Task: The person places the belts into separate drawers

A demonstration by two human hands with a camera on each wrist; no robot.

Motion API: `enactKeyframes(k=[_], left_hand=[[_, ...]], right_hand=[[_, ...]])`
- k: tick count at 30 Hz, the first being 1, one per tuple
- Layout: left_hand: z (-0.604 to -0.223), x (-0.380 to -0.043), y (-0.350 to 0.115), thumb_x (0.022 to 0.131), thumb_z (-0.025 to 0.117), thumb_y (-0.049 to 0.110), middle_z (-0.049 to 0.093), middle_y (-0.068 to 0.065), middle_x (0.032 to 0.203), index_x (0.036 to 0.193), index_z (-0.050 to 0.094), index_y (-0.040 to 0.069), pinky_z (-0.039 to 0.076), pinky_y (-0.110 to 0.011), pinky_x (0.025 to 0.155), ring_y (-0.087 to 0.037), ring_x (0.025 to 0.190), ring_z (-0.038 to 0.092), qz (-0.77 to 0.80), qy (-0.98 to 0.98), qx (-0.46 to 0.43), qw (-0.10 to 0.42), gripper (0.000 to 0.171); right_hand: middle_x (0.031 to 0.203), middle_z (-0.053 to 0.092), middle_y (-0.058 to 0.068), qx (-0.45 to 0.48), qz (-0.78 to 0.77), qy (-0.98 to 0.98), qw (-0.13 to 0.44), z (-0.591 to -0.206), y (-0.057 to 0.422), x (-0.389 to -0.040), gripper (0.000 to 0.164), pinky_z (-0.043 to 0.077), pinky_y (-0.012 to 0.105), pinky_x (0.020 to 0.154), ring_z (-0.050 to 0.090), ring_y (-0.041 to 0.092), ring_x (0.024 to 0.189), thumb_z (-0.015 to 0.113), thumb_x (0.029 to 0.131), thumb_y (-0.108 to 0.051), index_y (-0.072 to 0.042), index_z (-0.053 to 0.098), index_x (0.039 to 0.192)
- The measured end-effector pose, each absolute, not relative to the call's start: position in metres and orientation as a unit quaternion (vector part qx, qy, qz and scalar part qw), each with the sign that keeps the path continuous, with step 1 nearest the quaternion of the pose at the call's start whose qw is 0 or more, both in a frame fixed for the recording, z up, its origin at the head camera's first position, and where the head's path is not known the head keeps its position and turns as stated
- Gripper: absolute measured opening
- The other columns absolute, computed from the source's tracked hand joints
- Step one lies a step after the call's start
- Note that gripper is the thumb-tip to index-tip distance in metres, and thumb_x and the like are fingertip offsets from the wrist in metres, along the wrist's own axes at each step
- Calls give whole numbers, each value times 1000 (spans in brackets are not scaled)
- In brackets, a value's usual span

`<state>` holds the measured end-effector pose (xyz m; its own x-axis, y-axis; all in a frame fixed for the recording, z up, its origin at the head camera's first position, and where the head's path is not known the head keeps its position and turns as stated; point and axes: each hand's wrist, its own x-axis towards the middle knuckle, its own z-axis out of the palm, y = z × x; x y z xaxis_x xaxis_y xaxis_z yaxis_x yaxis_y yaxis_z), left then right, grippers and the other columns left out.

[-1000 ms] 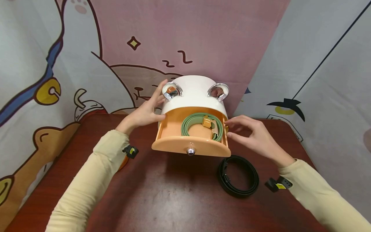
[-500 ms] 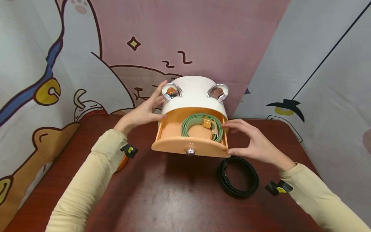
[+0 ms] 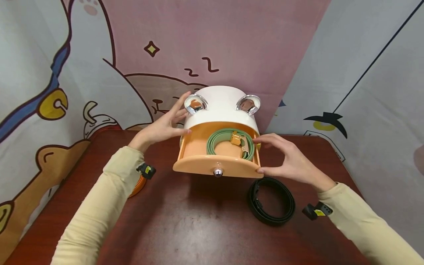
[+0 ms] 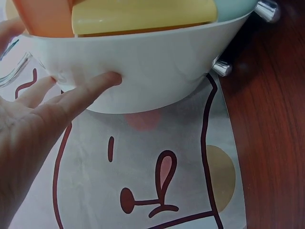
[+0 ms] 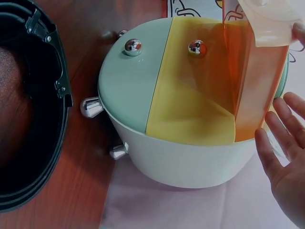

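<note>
A small white drawer cabinet [image 3: 220, 106] with two shiny round ears stands at the back of the table. Its orange top drawer [image 3: 195, 165] is pulled out, and a coiled green belt [image 3: 218, 138] with a gold buckle lies inside. My left hand [image 3: 162, 127] rests on the cabinet's left side, fingers extended and thumb near the front edge. My right hand [image 3: 291, 160] is at the drawer's right side, its thumb at the front panel's corner and index fingertip by the side wall. In the right wrist view, a yellow drawer [image 5: 190, 95] and a green drawer [image 5: 133, 81] are closed.
A coiled black belt [image 3: 253, 202] lies on the dark red table [image 3: 198, 228], in front and to the right of the cabinet. An orange coil [image 3: 138, 187] shows partly behind my left wrist. A printed cartoon cloth [image 3: 258, 36] hangs close behind the cabinet.
My right thumb has come down along the drawer's side to the corner of its front panel. My left hand stays on the cabinet, and the drawer shows no clear movement.
</note>
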<state>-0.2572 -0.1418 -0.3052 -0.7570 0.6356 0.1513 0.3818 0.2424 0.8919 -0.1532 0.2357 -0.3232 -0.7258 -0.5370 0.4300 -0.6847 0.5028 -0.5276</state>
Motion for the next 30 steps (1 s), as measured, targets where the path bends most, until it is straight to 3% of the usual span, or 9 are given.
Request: enactKeyframes(k=[9, 16, 23, 30], left_hand=[[-303, -257, -142, 89, 69, 6, 15, -15, 157, 152, 2, 48, 30, -54, 106, -30, 142, 21, 526, 777, 323, 127, 101], [-300, -255, -141, 90, 67, 3, 16, -13, 157, 154, 1, 40, 30, -55, 106, -31, 142, 20, 532, 769, 328, 132, 100], [-304, -258, -142, 89, 68, 3, 17, -11, 157, 154, 1, 42, 31, -54, 105, -29, 143, 20, 538, 764, 331, 134, 101], [-304, -258, -143, 91, 67, 6, 13, -15, 158, 154, 1, 40, 29, -58, 105, -32, 143, 18, 537, 763, 333, 135, 98]], right_hand=[[124, 58, 0, 362, 354, -853, 122, -324, 239, -159, 70, 41, 23, 89, 53, 11, 103, 88, 67, -9, -12, 59, 130], [119, 60, 2, 336, 362, -859, 136, -325, 239, -163, 66, 39, 22, 88, 52, 11, 100, 88, 67, -6, -11, 61, 127], [110, 61, 18, 321, 373, -858, 144, -298, 221, -147, 54, 37, 19, 86, 51, 9, 96, 81, 68, 9, 6, 61, 118], [106, 62, 15, 311, 377, -856, 165, -296, 217, -146, 48, 38, 18, 84, 51, 9, 93, 81, 69, 9, 6, 63, 114]])
